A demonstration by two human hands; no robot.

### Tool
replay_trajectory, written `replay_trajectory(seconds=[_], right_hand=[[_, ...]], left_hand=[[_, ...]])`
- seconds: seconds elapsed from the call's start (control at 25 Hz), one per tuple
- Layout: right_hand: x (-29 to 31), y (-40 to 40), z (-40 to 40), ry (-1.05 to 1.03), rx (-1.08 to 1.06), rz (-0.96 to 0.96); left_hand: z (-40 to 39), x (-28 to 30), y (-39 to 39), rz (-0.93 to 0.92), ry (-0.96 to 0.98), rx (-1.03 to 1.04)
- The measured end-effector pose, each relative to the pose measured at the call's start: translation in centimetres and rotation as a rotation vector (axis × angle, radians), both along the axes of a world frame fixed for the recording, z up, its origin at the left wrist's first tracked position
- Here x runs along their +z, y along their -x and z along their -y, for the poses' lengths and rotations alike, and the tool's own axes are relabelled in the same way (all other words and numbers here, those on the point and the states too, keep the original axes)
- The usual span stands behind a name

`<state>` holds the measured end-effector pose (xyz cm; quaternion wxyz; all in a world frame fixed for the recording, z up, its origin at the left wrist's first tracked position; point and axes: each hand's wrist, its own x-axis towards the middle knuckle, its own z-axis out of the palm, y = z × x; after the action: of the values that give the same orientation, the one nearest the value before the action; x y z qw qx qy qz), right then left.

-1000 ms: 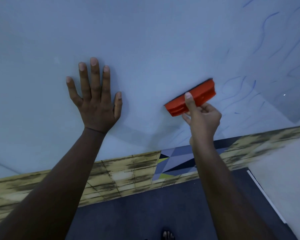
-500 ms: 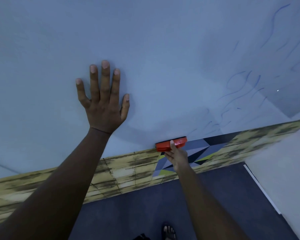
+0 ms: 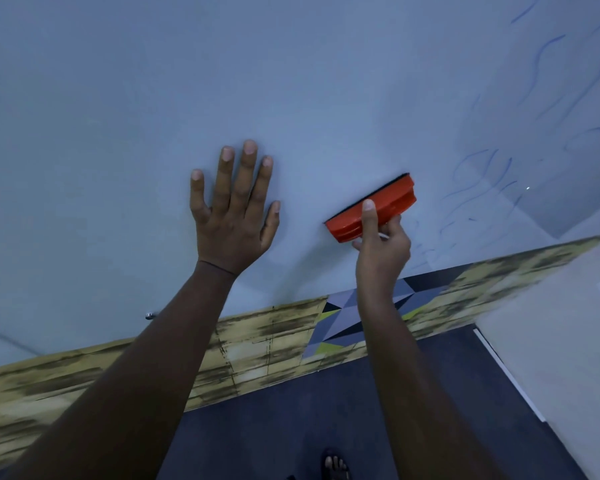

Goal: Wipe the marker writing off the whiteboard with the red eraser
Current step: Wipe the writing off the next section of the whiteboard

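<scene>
Back up the whiteboard (image 3: 291, 81): red eraser (image 3: 371, 211), beside left hand (image 3: 234, 220).

Two bare forearms with no sleeves reach into view. The left hand (image 3: 234, 216) has a thin dark thread band at its wrist. One foot (image 3: 335, 466) below wears an open-toed dark sandal

Dark floor (image 3: 274, 427), sandalled foot (image 3: 335, 465) resting on it
</scene>
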<state>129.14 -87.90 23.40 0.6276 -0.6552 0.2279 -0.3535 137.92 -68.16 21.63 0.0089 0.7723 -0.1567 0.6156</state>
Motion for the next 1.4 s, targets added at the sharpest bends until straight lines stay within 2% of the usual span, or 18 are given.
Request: replay_trajectory(seconds=[0.2,0.36,0.52,0.6,0.72,0.92,1.24,1.32,1.4], right_hand=[[-6.5,-0.4,0.3,-0.280,0.097,-0.171],[-12.6,0.2,2.4,-0.356,0.168,-0.277],[-15.1,-0.1,5.2,-0.435,0.190,-0.299],[-15.8,-0.2,7.9,-0.450,0.162,-0.294],[-17.2,-0.5,13.4,-0.504,0.162,-0.264],[-19.5,-0.9,21.9,-0.511,0.162,-0.262],[-21.9,-1.3,24.6,-0.516,0.220,-0.207],[-21.3,-1.0,24.2,-0.504,0.147,-0.202],[-20.0,-1.4,24.9,-0.351,-0.011,-0.200]], left_hand=[[-0.6,-0.7,-0.2,0.026,-0.045,-0.007],[-0.6,-1.6,-0.1,0.031,-0.041,0.013],[-0.2,-1.9,0.1,0.053,-0.049,0.025],[1.6,-2.2,1.3,0.057,-0.040,0.009],[8.3,-3.2,2.6,0.014,-0.193,-0.035],[16.7,-2.0,1.6,-0.059,-0.109,-0.076],[16.9,-3.4,1.7,-0.140,-0.156,0.051],[16.7,-3.1,2.1,-0.158,-0.176,0.065],[16.3,-2.8,2.4,-0.175,-0.202,0.081]])
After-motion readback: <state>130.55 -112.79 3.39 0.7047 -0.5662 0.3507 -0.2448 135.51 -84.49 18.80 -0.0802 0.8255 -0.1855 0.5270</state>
